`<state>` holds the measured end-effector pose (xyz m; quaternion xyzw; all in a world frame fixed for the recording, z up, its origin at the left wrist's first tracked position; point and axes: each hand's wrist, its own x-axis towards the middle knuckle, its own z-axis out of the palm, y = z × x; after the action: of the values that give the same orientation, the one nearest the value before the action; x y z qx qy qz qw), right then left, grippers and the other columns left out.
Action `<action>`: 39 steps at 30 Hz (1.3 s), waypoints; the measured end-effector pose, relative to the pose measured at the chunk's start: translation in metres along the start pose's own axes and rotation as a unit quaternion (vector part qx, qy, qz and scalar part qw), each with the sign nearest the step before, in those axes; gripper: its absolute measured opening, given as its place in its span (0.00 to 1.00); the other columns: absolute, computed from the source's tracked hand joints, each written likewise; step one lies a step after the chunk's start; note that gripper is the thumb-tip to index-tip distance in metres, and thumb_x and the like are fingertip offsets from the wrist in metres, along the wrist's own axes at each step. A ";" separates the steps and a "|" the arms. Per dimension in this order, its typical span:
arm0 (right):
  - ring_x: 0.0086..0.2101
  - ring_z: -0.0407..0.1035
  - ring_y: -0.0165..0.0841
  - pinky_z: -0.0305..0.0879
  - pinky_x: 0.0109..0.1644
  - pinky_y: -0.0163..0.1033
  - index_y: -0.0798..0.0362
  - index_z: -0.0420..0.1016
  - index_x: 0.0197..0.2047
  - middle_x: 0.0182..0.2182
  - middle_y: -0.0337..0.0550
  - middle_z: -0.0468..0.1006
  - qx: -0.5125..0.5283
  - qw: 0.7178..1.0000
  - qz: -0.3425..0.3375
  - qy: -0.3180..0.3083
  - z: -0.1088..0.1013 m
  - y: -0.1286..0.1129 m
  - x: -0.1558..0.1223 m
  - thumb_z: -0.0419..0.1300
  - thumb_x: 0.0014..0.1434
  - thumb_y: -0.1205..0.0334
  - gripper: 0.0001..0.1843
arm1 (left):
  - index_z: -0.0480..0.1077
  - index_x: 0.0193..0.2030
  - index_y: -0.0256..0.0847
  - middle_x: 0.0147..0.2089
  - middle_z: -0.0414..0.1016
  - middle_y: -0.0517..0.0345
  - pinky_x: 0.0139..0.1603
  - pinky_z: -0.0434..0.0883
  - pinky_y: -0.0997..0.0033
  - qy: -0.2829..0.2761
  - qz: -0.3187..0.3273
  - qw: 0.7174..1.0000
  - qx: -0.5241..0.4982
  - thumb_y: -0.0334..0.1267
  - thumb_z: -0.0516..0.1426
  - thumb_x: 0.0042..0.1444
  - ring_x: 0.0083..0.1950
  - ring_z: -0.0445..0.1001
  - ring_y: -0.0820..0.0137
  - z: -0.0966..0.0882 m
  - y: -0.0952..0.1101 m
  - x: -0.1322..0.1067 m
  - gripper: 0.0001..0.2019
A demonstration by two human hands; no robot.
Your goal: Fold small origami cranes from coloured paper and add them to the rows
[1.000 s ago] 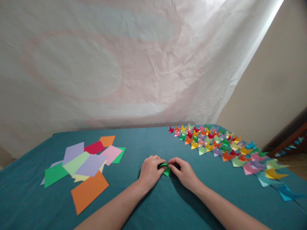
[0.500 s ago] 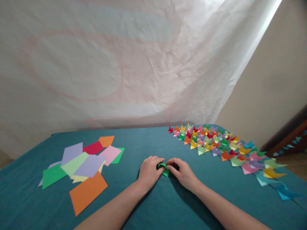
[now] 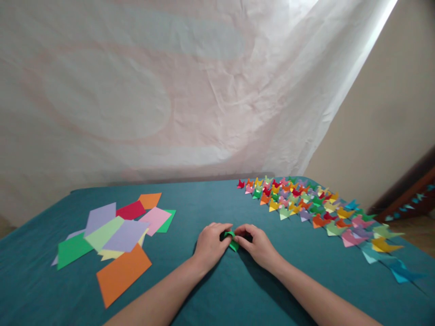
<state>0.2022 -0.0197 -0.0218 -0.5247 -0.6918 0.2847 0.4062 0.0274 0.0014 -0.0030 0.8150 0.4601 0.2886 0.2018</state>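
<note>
Both hands meet at a small piece of folded green paper just above or on the tabletop; which of the two I cannot tell. My left hand pinches its left side between thumb and fingers. On the opposite side, my right hand grips the paper's edge with thumb and fingertips. Much of the fold is hidden behind the fingers, and only a green flap and a pointed lower part show.
Loose sheets of coloured paper, an orange sheet nearest, overlap on the left of the teal-covered table. Several folded paper birds stand in rows on the right. A pale cloth hangs behind the table.
Almost nothing differs. Both hands keep their pinch on the green paper, and the whole view has shifted very slightly.
</note>
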 end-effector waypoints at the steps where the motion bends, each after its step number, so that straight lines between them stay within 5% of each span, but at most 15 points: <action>1: 0.33 0.68 0.33 0.63 0.39 0.37 0.53 0.75 0.35 0.31 0.41 0.76 -0.001 1.000 0.002 0.001 0.000 0.000 0.000 0.60 0.54 0.62 0.06 | 0.72 0.49 0.44 0.46 0.76 0.58 0.49 0.66 0.67 0.000 -0.001 1.000 -0.010 0.32 0.56 0.51 0.46 0.72 0.65 0.000 -0.001 0.000 0.17; 8: 0.33 0.67 0.33 0.62 0.38 0.36 0.53 0.75 0.34 0.30 0.40 0.76 -0.001 1.000 0.005 0.006 0.001 0.002 0.001 0.60 0.53 0.63 0.05 | 0.71 0.51 0.45 0.48 0.75 0.58 0.53 0.66 0.68 -0.003 0.017 0.999 -0.041 0.31 0.54 0.51 0.49 0.72 0.66 0.000 -0.001 -0.003 0.19; 15: 0.32 0.67 0.32 0.63 0.37 0.36 0.53 0.74 0.34 0.29 0.39 0.75 -0.003 1.000 0.004 0.013 0.001 0.001 0.001 0.60 0.52 0.65 0.04 | 0.73 0.48 0.45 0.45 0.76 0.56 0.50 0.67 0.66 -0.004 -0.003 0.999 -0.054 0.46 0.57 0.54 0.46 0.73 0.64 -0.003 0.002 -0.004 0.16; 39: 0.32 0.67 0.33 0.62 0.38 0.36 0.51 0.77 0.35 0.29 0.40 0.76 -0.018 0.999 -0.019 0.019 0.000 0.000 0.002 0.60 0.54 0.64 0.05 | 0.75 0.46 0.46 0.44 0.78 0.58 0.49 0.67 0.69 -0.032 0.045 0.993 -0.103 0.40 0.53 0.59 0.45 0.74 0.67 -0.004 -0.005 0.000 0.12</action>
<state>0.2019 -0.0181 -0.0211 -0.5237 -0.6988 0.2547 0.4153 0.0222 0.0043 -0.0031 0.8185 0.3839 0.3173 0.2864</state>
